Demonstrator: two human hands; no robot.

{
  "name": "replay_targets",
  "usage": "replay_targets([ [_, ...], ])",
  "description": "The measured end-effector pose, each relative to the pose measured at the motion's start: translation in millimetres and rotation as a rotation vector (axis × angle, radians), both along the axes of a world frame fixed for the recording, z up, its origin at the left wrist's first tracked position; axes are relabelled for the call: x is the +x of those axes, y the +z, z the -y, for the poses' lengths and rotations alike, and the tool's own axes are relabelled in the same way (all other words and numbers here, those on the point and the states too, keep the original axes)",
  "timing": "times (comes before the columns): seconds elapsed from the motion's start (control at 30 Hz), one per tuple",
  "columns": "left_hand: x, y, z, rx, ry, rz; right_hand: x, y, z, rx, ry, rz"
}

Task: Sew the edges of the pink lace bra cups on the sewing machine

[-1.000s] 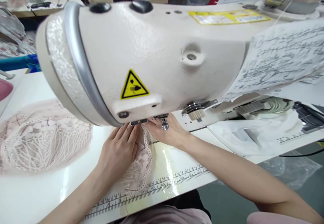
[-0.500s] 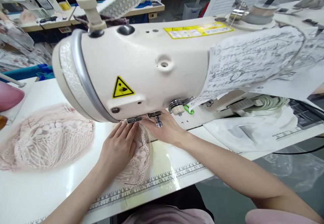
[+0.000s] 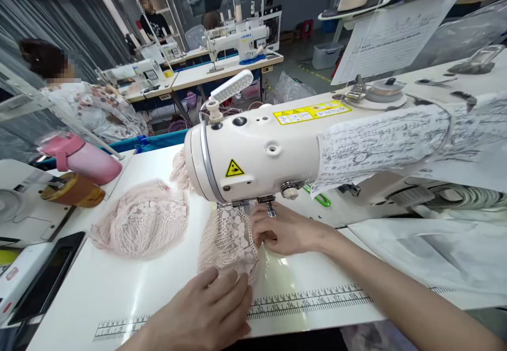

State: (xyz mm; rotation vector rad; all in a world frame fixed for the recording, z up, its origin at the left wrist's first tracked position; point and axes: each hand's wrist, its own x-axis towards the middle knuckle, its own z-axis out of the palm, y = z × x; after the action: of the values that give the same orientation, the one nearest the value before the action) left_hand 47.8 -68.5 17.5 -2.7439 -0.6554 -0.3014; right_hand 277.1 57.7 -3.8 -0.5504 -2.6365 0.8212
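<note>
A pale pink lace piece (image 3: 227, 237) with a scalloped, dotted trim lies on the white table, its far end under the head of a sewing machine (image 3: 253, 155). My right hand (image 3: 287, 229) is closed on the lace's right edge, fingers bent, close beside the presser foot area. At the near end of the lace, my left hand (image 3: 214, 308) has its fingers curled together over the edge, gripping it. The thumb of that hand is mostly hidden. The needle cannot be made out behind the machine head.
Another pink lace piece (image 3: 146, 221) lies left on the table. Further left are a pink bottle (image 3: 87, 158), a brown cup (image 3: 75, 190) and a black phone-like device (image 3: 47, 277). White fabric (image 3: 428, 250) lies right. A person (image 3: 87, 97) sits beyond, near other machines.
My left hand has moved back from the machine to the near end of the lace. My right hand has curled its fingers at the lace edge. The view has tilted up.
</note>
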Motion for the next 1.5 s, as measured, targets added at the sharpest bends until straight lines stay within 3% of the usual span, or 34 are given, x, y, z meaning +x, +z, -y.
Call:
replay_targets([
  [0.17, -11, -25.5, 23, 0.027, 0.106, -0.019, 2, 6.3, 0, -0.131, 0.015, 0.067],
  [0.27, -10, -29.0, 23, 0.022, 0.138, 0.081, 3, 10.6, -1, -0.172, 0.007, 0.085],
  [0.33, -8, -24.3, 20, -0.062, 0.199, 0.192, 3, 14.2, -1, -0.197, 0.001, 0.097],
  [0.5, -2, 4.2, 4, -0.469, 0.467, 0.396, -1, 15.3, 3, -0.160, 0.014, 0.122],
  [0.63, 2, 24.2, -12, -0.590, 0.597, 0.427, -5, 6.4, 4, -0.149, 0.004, 0.087],
  [0.77, 5, 32.4, -27, -0.667, 0.530, 0.326, 1, 6.9, -2, -0.157, -0.012, 0.062],
  [0.87, 8, 26.0, -40, -0.637, 0.459, 0.240, 8, 15.3, -8, -0.158, -0.044, 0.063],
  [1.0, 12, 3.1, -57, -0.426, 0.353, 0.193, 15, 22.8, -11, -0.181, -0.102, 0.063],
  [1.1, 14, -13.2, -64, -0.208, 0.216, 0.237, 15, 19.7, -11, -0.192, -0.049, 0.055],
  [1.23, 14, -24.0, -64, -0.016, 0.102, 0.242, 7, 6.4, -6, -0.007, 0.017, 0.020],
  [1.4, 10, -28.4, -63, -0.033, 0.109, 0.274, -4, -12.8, 1, 0.323, -0.011, 0.023],
  [1.5, 8, -30.0, -63, -0.047, 0.114, 0.284, -5, -19.1, 1, 0.428, 0.002, 0.023],
])
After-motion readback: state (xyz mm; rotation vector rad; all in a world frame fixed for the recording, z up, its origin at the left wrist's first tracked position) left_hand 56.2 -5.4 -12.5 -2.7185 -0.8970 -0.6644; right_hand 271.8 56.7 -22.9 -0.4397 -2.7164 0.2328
